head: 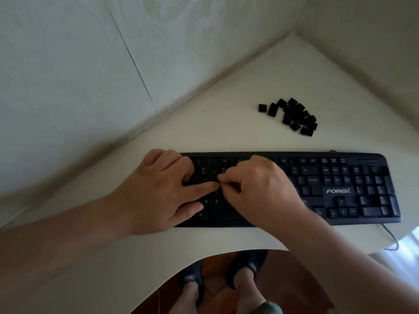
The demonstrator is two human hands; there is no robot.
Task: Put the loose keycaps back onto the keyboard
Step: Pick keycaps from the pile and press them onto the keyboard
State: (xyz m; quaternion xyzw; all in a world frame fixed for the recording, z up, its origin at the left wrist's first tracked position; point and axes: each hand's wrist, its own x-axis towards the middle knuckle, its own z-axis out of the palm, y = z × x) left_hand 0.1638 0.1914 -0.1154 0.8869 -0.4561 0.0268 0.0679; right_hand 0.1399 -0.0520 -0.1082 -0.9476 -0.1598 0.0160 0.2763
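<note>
White table (226, 123): 1 keyboard (340, 191), keycap pile (292, 116) uncountable. Left hand (163, 191) fingers flat; right hand (260, 189) pinch unclear.

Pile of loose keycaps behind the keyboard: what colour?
Black, every loose plastic keycap in the heap; clearest in the head view.

One head-worn wide-angle camera looks steeply down from close above onto the counter (226, 123), set in a wall corner.
</note>
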